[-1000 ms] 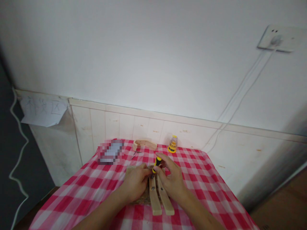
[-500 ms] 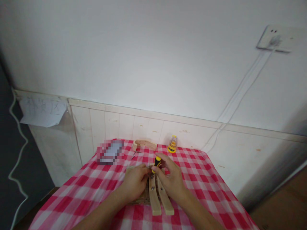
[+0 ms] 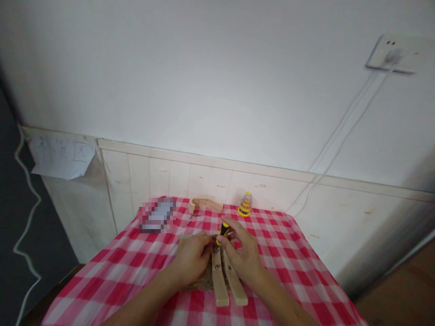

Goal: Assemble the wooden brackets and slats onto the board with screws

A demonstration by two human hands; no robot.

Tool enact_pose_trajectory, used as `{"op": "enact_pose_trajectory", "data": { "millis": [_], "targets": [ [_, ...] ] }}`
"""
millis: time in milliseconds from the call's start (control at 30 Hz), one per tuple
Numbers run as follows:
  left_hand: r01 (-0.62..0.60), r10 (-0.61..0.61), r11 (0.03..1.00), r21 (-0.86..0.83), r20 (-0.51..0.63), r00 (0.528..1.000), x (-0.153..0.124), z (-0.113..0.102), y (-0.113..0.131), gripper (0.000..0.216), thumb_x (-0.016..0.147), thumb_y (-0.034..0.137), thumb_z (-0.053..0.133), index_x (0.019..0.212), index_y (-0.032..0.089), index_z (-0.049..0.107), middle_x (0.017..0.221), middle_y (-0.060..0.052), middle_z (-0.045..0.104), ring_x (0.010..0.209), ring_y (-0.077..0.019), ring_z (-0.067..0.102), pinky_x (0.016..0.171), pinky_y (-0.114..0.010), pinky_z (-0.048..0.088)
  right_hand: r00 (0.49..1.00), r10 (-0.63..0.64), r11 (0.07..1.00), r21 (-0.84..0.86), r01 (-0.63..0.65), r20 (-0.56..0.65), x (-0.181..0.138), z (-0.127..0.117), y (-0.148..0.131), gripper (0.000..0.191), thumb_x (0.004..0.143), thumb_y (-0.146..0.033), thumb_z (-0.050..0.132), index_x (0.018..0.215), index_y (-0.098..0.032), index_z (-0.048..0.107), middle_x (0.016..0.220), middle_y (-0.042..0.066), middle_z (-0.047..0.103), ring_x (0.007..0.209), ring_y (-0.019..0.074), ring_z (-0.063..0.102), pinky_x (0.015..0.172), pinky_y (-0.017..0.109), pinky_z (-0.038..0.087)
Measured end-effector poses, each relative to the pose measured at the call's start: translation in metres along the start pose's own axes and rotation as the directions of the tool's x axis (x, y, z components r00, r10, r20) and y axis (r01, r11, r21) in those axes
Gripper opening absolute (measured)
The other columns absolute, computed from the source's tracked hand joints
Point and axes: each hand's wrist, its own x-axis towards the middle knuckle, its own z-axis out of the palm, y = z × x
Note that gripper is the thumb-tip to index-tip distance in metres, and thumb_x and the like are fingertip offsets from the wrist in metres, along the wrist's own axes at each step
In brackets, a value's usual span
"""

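Note:
My right hand (image 3: 243,253) is closed round a short yellow-and-black screwdriver (image 3: 224,228), which tilts over the far end of two pale wooden handles. The left handle (image 3: 220,285) and the right handle (image 3: 236,287) lie side by side, with dark screws along them. My left hand (image 3: 193,256) bends its fingers inward at the far end of the left handle, close to the screwdriver tip; what its fingertips pinch is hidden. Beneath the handles and my left hand lies a brownish, worn board (image 3: 200,281).
A red-and-white checked cloth (image 3: 112,271) covers the table. Towards the wall stand a curved wooden piece (image 3: 207,204) and a clear-and-yellow bit case (image 3: 245,204). Small metal pieces (image 3: 193,218) lie before the wood. A blurred-out phone-like object (image 3: 158,216) is at left.
The screwdriver's handle leans slightly more to the right in my right hand. Both hands otherwise keep their places, and the whole view has shifted a little.

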Motion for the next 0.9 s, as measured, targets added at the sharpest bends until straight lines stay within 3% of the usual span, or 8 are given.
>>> {"op": "enact_pose_trajectory", "data": {
  "millis": [333,533,767,900],
  "targets": [
    [-0.005,0.004,1.0,-0.017,-0.034,0.999,0.0013,0.0038,-0.0036,0.023,0.087,0.014,0.053,0.098,0.021,0.072,0.099,-0.004,0.078,0.091,-0.0228,0.07,0.077,-0.031,0.042,0.999,0.049,0.999,0.018,-0.049,-0.002,-0.0001,0.003,0.0031,0.041,0.09,-0.025,0.071,0.131,-0.025,0.067,0.099,0.005,0.078,0.075,0.0187,0.072,0.071,0.032,0.063],
    [0.013,-0.014,1.0,-0.014,-0.025,1.0,-0.0004,0.0012,0.0016,0.023,0.087,0.013,0.053,0.098,0.02,0.072,0.099,-0.005,0.078,0.093,-0.0231,0.07,0.078,-0.031,0.043,1.0,0.023,0.999,-0.046,-0.024,-0.01,-0.0029,0.0019,0.0048,0.041,0.089,-0.025,0.071,0.13,-0.026,0.066,0.109,0.007,0.077,0.086,0.0211,0.074,0.081,0.036,0.063],
    [0.002,-0.003,0.997,-0.077,-0.023,1.0,-0.0001,0.0003,0.0017,0.023,0.088,0.013,0.053,0.097,0.021,0.072,0.098,-0.003,0.078,0.092,-0.0215,0.071,0.078,-0.029,0.045,0.996,-0.08,0.993,-0.081,0.083,0.041,-0.0038,-0.0036,-0.0025,0.046,0.093,-0.016,0.057,0.138,-0.025,0.058,0.12,0.01,0.074,0.104,0.0235,0.074,0.094,0.04,0.061],
    [0.0,-0.001,0.999,-0.051,-0.033,0.999,-0.0002,0.0005,0.0009,0.021,0.088,0.014,0.053,0.096,0.02,0.072,0.095,-0.004,0.077,0.088,-0.0211,0.07,0.076,-0.029,0.044,0.998,-0.053,0.997,-0.049,0.055,0.03,-0.0031,-0.0017,-0.0028,0.046,0.092,-0.015,0.057,0.137,-0.025,0.058,0.119,0.01,0.075,0.103,0.0235,0.074,0.091,0.04,0.062]
  ]
}}
